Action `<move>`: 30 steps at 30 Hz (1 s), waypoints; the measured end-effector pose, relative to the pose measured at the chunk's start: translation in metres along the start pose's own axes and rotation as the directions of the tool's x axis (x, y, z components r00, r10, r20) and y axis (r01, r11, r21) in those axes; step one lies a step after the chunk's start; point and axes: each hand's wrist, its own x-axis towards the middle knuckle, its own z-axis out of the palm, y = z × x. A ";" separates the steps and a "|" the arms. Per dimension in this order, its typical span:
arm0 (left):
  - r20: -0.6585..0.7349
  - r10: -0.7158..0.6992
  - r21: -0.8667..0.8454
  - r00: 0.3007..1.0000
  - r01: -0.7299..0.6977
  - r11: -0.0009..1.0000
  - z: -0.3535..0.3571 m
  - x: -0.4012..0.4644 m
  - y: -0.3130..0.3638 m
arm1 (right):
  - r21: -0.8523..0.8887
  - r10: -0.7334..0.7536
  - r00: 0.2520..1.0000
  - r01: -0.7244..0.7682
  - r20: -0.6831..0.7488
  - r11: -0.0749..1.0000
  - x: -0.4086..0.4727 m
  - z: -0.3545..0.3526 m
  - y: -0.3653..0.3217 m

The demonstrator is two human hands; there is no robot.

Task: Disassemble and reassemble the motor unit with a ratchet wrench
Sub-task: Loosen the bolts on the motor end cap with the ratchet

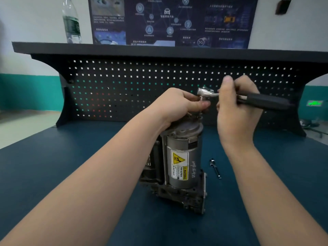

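Note:
The motor unit (182, 160), a grey cylinder with a yellow warning label on a dark cast base, stands upright in the middle of the blue bench. My left hand (179, 103) sits over its top end and pinches the socket under the ratchet head. My right hand (237, 105) grips the ratchet wrench (209, 93) by its shaft, with the black handle (266, 102) sticking out to the right. The chrome head hovers just above the motor's top. The bolt under the socket is hidden by my fingers.
A loose long bolt (215, 168) lies on the bench mat (71, 166) right of the motor. A black pegboard back panel (124, 86) with a shelf rises behind. A plastic water bottle (71, 22) stands on the shelf at left.

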 end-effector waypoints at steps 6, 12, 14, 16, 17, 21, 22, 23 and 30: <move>0.031 -0.005 0.035 0.999 0.004 0.999 0.005 -0.009 0.007 | 0.195 0.343 0.939 -0.337 0.002 0.921 0.005 -0.001 -0.015; 0.054 -0.048 -0.038 0.997 0.050 0.998 -0.005 -0.008 0.006 | 0.347 0.653 0.728 -0.679 0.207 0.647 0.027 -0.006 -0.004; 0.049 -0.042 -0.055 0.998 0.045 0.997 -0.007 -0.007 0.004 | 0.081 0.405 0.888 -0.429 0.217 0.900 0.023 -0.002 -0.006; 0.037 -0.037 -0.086 0.999 0.040 0.995 -0.009 -0.007 0.003 | -0.130 0.214 0.947 -0.187 0.240 0.974 0.018 0.006 -0.010; 0.030 -0.039 -0.094 0.999 0.042 0.995 -0.010 -0.007 0.003 | -0.168 0.145 0.958 -0.104 0.247 0.980 0.016 0.010 -0.013; -0.032 -0.046 0.017 0.998 0.047 0.999 -0.013 -0.005 0.002 | -0.195 0.035 0.946 0.031 0.322 0.980 0.013 0.017 -0.016; -0.041 -0.044 0.026 0.998 0.045 0.999 -0.013 -0.004 0.002 | -0.200 0.053 0.948 0.011 0.315 0.980 0.015 0.017 -0.016; -0.041 -0.044 0.014 0.998 0.044 0.999 -0.012 -0.004 0.001 | -0.199 0.092 0.949 -0.032 0.302 0.979 0.017 0.016 -0.015; -0.027 -0.045 -0.007 0.999 0.045 0.999 -0.003 -0.003 0.005 | 0.298 0.695 0.705 -0.700 0.144 0.649 0.029 0.000 -0.011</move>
